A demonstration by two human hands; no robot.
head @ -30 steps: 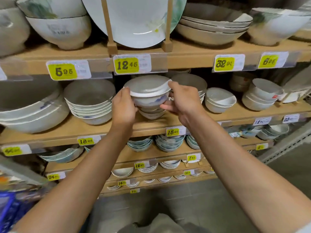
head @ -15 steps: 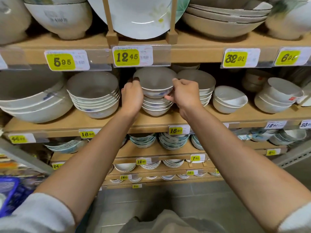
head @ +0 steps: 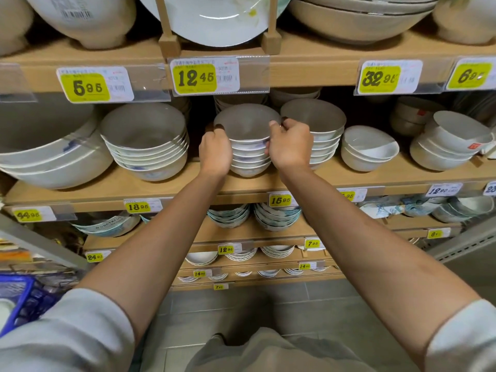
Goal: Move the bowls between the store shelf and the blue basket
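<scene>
1. Grips: left grip and right grip are both clamped on the top bowl, one each side of its rim, fingers curled round the wall.
2. Seating: the top bowl is level on, or just about on, the small stack. Hands hide the contact line, so I can't tell if it's fully nested.
3. Location: the small stack is midway along the middle shelf, with a wider stack to the left and a neighbour stack just beside it on the right. Right knuckles are close to that one.
4. Other end: blue basket is near and low left, well apart from the hands.
5. Step: shelf end of a transfer. Set-down vs pick-up isn't readable from this.
6. Next move:
   - If leaving it, spread both grips outward without nudging the neighbour stack.
   - If taking it, lift straight up to clear the nest, stay under the upper shelf, then swing down-left to the basket.
</scene>
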